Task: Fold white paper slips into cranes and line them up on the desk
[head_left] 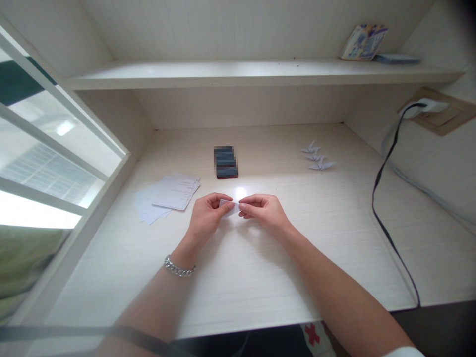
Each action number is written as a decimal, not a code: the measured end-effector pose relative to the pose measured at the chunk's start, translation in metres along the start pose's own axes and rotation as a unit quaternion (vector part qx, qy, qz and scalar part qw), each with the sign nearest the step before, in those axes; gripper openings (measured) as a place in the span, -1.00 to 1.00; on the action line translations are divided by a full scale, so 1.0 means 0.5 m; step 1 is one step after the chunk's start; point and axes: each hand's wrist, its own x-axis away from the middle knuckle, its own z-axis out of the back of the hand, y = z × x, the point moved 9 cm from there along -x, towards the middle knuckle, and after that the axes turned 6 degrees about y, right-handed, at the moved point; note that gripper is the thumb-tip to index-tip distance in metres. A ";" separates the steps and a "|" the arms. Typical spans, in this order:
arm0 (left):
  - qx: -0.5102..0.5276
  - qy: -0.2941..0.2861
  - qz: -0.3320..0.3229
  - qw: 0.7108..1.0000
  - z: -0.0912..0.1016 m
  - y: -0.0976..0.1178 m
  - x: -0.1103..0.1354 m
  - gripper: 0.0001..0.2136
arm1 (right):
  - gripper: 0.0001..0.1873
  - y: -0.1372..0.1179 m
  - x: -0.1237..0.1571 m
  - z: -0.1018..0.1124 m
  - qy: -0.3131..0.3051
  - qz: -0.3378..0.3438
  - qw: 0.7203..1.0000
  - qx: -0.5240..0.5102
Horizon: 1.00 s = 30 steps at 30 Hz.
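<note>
A small folded piece of white paper (232, 208) is held just above the desk, between my two hands. My left hand (208, 213), with a silver chain bracelet on its wrist, pinches the paper's left part between thumb and fingers. At the paper's right end, the thumb and fingertips of my right hand (266, 210) are closed on it. Fingers cover part of the paper, so its exact folds are hard to make out. Left of my hands lies a fanned pile of white paper sheets (174, 193). Several folded paper cranes (318, 157) sit toward the back right.
A dark phone (225, 162) lies on the desk (253, 282) beyond my hands. On the right, a black cable (376, 198) hangs from a plug in the wall socket (442, 111). Above the desk's back runs a shelf (223, 74) with a small colourful packet (363, 42). A barred window is on the left.
</note>
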 end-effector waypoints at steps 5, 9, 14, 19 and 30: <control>-0.003 -0.001 0.010 1.000 -0.003 -0.003 0.003 -0.75 | -0.75 0.000 -0.003 0.000 0.002 0.007 1.000 -0.002; -0.011 -0.007 0.013 1.000 -0.004 -0.006 0.004 -0.74 | -0.73 0.000 -0.004 -0.005 -0.022 0.003 1.000 0.020; -0.055 -0.013 0.005 0.998 -0.006 -0.006 0.006 -0.75 | -0.73 -0.007 0.004 -0.018 -0.049 0.014 0.995 0.089; -0.002 -0.038 0.038 0.999 -0.015 -0.018 0.007 -0.76 | -0.75 0.000 0.000 -0.012 -0.042 0.003 0.996 0.075; -0.006 -0.043 0.015 0.999 -0.020 -0.006 0.011 -0.77 | -0.75 -0.002 0.002 -0.021 -0.056 0.014 0.994 0.096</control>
